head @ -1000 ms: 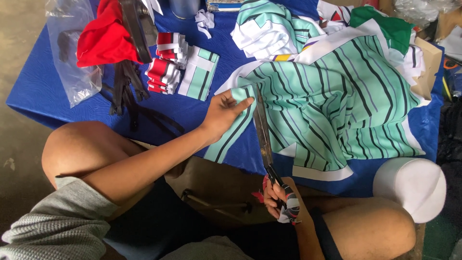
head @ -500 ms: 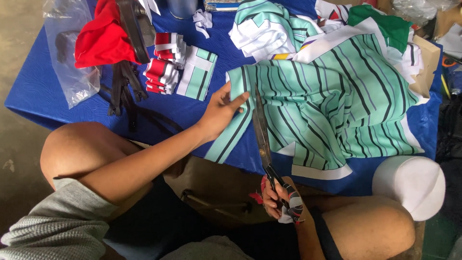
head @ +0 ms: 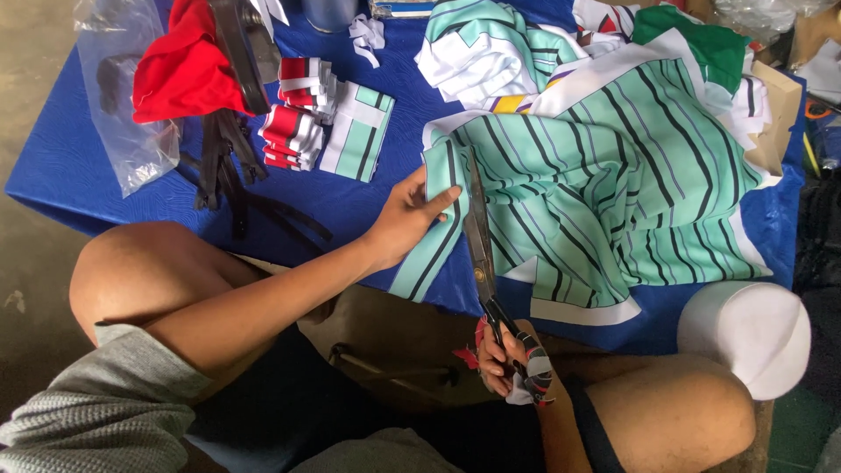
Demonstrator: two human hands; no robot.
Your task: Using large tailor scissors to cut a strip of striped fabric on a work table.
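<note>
Head view, looking down over your knees at a blue-covered counter (head: 79, 166). Your right hand (head: 512, 355) grips the handles of a pair of long scissors (head: 480, 241), its fingers (head: 492, 368) curled tight through and around the wrapped loops at the near edge of the counter. The scissors' long axis runs almost straight away from you, tilted slightly to the left, with the tips pointing away toward the far side of the counter and the handles toward your lap. The blades lie along the left margin of a mint-green striped fabric piece (head: 613, 184), and they appear nearly closed, though the gap between them is too fine to judge. Your left hand (head: 407, 219) rests flat on the narrow strip of the same fabric just left of the blades, its fingers (head: 438, 194) extended and pressing the cloth down, thumb near the blade. The fabric spreads rightward across the counter, its dark stripes running diagonally. Beyond your left hand lie a stack of folded red-and-white and green pieces (head: 324, 127), a red cloth (head: 180, 74), black straps (head: 223, 166) and a clear plastic bag (head: 123, 105). A white rounded form (head: 745, 337) sits at right.
</note>
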